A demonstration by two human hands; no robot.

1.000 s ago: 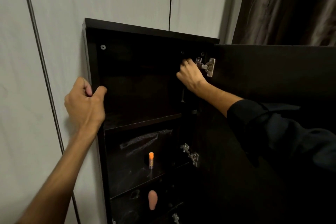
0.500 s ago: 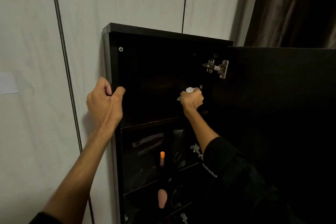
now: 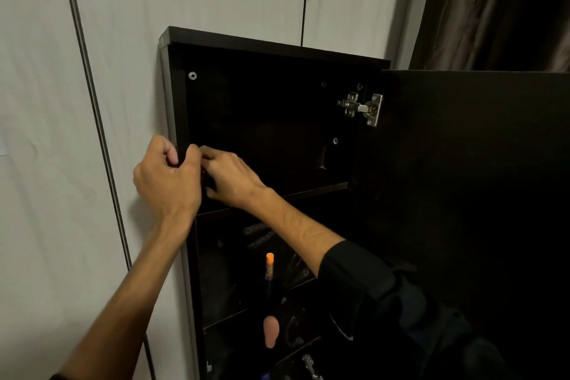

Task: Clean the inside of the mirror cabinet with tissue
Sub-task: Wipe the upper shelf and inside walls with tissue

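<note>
While tissue stays hidden (presumably under right hand (image 3: 229,179)), that hand presses into top compartment's left corner of mirror cabinet (image 3: 277,133), fingers curled, grip unclear. Unwiped shelf runs rightward. Left hand (image 3: 166,177) grips cabinet's left edge.

At the centre of the frame we see the dark cabinet (image 3: 277,49), its door swung open to the right. Its top shelf (image 3: 320,190) looks bare where visible. On the shelf below (image 3: 303,282), lower centre, stands an orange-capped tube (image 3: 269,267).
</note>
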